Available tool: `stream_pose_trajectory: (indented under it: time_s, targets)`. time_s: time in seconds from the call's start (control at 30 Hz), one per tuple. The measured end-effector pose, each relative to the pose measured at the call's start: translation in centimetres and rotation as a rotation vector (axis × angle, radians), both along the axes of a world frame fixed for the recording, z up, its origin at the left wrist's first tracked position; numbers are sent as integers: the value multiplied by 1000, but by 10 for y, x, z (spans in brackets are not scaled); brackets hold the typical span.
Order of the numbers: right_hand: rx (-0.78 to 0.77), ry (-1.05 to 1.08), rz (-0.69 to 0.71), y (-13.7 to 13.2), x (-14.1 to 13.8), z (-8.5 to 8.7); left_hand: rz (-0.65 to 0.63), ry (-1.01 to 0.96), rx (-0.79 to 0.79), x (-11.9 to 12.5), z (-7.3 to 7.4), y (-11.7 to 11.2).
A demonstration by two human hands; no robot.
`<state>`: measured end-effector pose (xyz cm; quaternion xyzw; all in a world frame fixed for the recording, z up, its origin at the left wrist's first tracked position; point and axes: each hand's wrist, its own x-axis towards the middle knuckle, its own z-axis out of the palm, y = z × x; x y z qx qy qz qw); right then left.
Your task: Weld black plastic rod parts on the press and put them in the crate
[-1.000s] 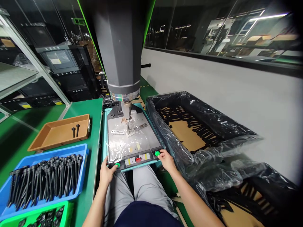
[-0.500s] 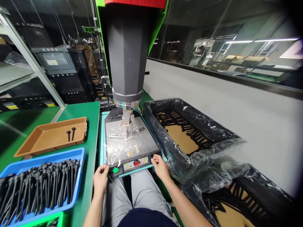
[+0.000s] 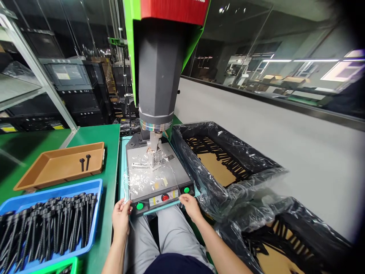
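A clear plastic film point(image 3: 137, 184) lies over the metal plate point(image 3: 171, 175) of a press-like machine, its far part under the tip of the machine's metal head point(image 3: 154, 141). My left hand point(image 3: 121, 220) pinches the film's near left corner, beside the left green button point(image 3: 139, 206). At the front edge of the machine base, the fingers of my right hand point(image 3: 190, 206) are closed on the near right corner of the film. That hand is just below the right green button point(image 3: 186, 190), not touching it. Between the hands sits a red button point(image 3: 165, 198).
To the left are a brown tray point(image 3: 57, 163) with two black bolt-like parts and a blue tray point(image 3: 98, 213) full of similar ribbed parts. Plastic-lined bins point(image 3: 256, 179) holding black parts stand to the right, along a white wall point(image 3: 228, 110).
My right hand has moved slightly left and down, off the right green button, which now shows fully. My left hand stays at the film's corner. The view has shifted slightly.
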<state>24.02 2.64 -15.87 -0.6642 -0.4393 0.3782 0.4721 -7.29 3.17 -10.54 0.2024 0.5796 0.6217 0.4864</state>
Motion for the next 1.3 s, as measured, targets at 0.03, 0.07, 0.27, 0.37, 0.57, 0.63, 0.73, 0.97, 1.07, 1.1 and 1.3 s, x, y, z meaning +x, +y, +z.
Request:
stream_pose_trajectory:
  time_s: [0.03,0.07,0.27,0.37,0.57,0.63,0.73,0.97,1.07,1.1,1.3]
  targets:
    - [9,16,7,-2,0,2,-12,-17,-7,0,0,0]
    - [18,27,12,-3,-1,5,-19,-31,-11,0,0,0]
    - [-5,118,22,-13,0,14,-37,-70,34,-2,-7,1]
    - [-29,169,14,-18,0,19,-30,-27,63,-1,-5,-1]
    - [-21,215,36,-28,2,25,-44,35,132,4,2,-6]
    - [-22,208,48,-32,4,25,-43,59,153,5,2,-7]
    - [-42,199,37,-41,7,23,-56,92,192,7,2,-9]
    - [-162,233,37,-79,10,7,-108,130,174,17,2,-27]
    - [-243,230,78,-95,12,-1,-100,147,138,19,1,-40]
    - [-263,229,87,-99,13,-2,-96,146,124,20,0,-44]
    - [-273,320,86,-107,24,11,-75,116,35,21,3,-68]
